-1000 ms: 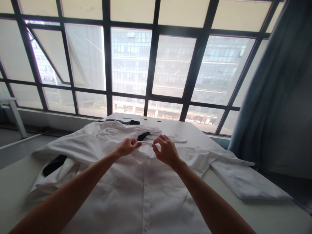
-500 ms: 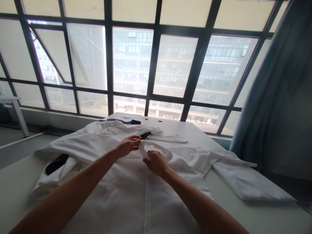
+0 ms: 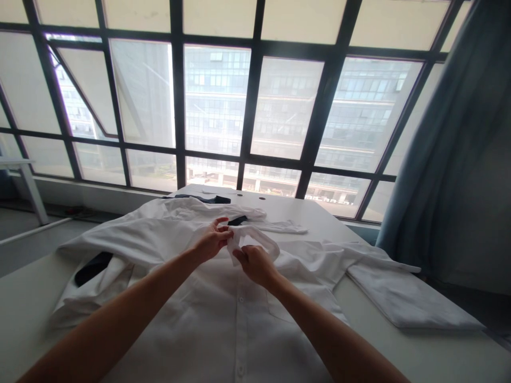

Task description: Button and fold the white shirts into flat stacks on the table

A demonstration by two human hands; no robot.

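Observation:
A white button-up shirt (image 3: 207,319) lies spread on the table with its buttoned front facing up and its collar (image 3: 267,242) toward the window. My left hand (image 3: 211,242) pinches the left end of the collar between thumb and fingers. Just to its right, my right hand (image 3: 255,263) is closed on the collar's near edge, thumb pointing toward the left hand. The collar stands raised in a loop between the hands. Fingers cover the point where the collar ends meet, so the top button there cannot be made out.
More white garments (image 3: 159,223) with dark pieces lie beyond and left of the shirt. A folded white garment (image 3: 415,298) rests at right on the white table (image 3: 371,346). Behind stand a large window (image 3: 217,101) and a blue-grey curtain (image 3: 451,149).
Both hands have shifted slightly at the collar. The left fingers have moved a little up and right, and the collar's left end is tilted differently.

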